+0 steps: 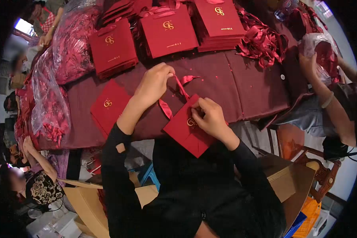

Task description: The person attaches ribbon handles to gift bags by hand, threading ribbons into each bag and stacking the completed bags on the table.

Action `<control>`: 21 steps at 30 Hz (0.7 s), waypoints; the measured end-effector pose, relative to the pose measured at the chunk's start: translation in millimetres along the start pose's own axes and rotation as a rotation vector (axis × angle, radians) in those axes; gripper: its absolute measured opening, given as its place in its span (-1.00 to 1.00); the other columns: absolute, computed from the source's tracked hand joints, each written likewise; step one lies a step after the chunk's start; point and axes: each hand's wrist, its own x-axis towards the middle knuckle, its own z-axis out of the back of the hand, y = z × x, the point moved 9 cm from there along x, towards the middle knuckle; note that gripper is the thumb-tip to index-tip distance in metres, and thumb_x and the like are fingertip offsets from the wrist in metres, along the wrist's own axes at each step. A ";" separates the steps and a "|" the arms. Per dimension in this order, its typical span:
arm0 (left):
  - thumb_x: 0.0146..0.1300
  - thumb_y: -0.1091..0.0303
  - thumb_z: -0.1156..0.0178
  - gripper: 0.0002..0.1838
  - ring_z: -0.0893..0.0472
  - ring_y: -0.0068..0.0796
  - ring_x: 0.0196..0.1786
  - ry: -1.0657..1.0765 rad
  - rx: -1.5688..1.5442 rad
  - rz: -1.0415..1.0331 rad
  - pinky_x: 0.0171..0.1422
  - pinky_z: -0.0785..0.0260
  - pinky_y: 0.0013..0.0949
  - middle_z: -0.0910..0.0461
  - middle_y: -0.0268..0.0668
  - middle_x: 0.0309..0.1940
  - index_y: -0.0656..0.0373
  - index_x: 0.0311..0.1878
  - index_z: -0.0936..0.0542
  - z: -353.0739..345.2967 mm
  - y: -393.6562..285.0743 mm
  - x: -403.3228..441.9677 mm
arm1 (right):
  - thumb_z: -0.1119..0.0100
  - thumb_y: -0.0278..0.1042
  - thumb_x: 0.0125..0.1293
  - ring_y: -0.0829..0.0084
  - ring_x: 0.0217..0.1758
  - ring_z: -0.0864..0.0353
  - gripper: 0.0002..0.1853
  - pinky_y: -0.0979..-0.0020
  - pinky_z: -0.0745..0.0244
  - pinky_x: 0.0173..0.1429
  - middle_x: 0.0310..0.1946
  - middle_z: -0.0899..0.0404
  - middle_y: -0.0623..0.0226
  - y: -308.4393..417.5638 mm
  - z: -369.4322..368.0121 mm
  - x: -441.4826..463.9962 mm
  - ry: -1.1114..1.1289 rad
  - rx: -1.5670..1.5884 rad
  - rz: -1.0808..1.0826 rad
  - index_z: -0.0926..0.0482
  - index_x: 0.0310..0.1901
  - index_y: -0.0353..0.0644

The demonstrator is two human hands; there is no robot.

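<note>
A red paper gift bag (191, 139) with a gold monogram is tilted at the table's front edge. My right hand (211, 118) pinches its upper edge beside the gold print. From the bag's top a red satin ribbon (181, 86) runs up to my left hand (156, 81), whose fingers are closed on it. Another stretch of that ribbon hangs down to the left of the bag. Left of my forearm lies another red bag (107, 104), flat on the tablecloth and partly hidden by my arm.
Stacks of red bags (168, 33) stand along the back. Loose red ribbons (265, 43) pile at the right, and clear plastic sacks (76, 43) sit at the left. A person's hands (308, 65) hold a plastic-wrapped bundle at the right. Cardboard boxes (85, 206) flank my lap.
</note>
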 end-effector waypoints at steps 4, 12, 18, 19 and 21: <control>0.26 0.55 -0.11 -0.90 -0.58 -0.04 -0.21 -0.017 0.006 -0.038 -0.13 -0.41 -0.18 -0.52 -0.05 -0.30 0.30 -0.18 -0.54 -7.8 5.3 6.0 | -0.24 -0.52 0.05 0.11 -0.37 -0.50 -0.84 0.18 -0.42 -0.31 -0.51 -0.47 0.17 -2.6 0.1 2.7 -0.012 -0.008 -0.037 -0.44 -0.36 -0.21; 0.22 0.55 -0.09 -0.83 -0.55 -0.01 -0.10 -0.144 0.054 -0.006 -0.04 -0.39 -0.10 -0.54 -0.05 -0.23 0.24 -0.13 -0.57 -10.7 -1.9 0.3 | -0.23 -0.51 0.03 0.09 -0.37 -0.50 -0.84 0.16 -0.42 -0.30 -0.51 -0.46 0.15 -4.0 -0.8 3.5 -0.094 -0.039 -0.017 -0.42 -0.39 -0.21; 0.18 0.39 -0.25 -0.63 -0.49 -0.04 -0.14 -0.213 0.339 0.133 -0.04 -0.38 -0.12 -0.52 -0.12 -0.16 0.25 0.06 -0.54 10.8 -62.7 -96.9 | -0.23 -0.55 0.03 0.11 -0.38 -0.52 -0.86 0.18 -0.41 -0.34 -0.49 -0.51 0.15 -3.9 1.5 4.4 -0.133 -0.063 -0.028 -0.47 -0.38 -0.22; 0.17 0.33 -0.29 -0.59 -0.47 -0.04 -0.14 -0.150 0.354 0.184 -0.04 -0.38 -0.14 -0.51 -0.11 -0.15 0.27 0.07 -0.53 -2.8 -65.4 -111.8 | -0.23 -0.54 0.03 0.09 -0.38 -0.51 -0.87 0.16 -0.42 -0.33 -0.49 -0.50 0.14 -4.0 1.5 3.5 -0.131 -0.050 -0.036 -0.47 -0.38 -0.22; 0.15 0.21 -0.33 -0.53 -0.47 -0.06 -0.12 -0.158 0.374 0.191 -0.06 -0.37 -0.16 -0.49 -0.09 -0.13 0.27 0.08 -0.53 -21.9 -71.8 -124.6 | -0.22 -0.51 0.02 0.07 -0.36 -0.52 -0.85 0.14 -0.44 -0.30 -0.49 -0.50 0.13 0.0 -1.4 3.8 -0.117 -0.084 -0.039 -0.44 -0.39 -0.22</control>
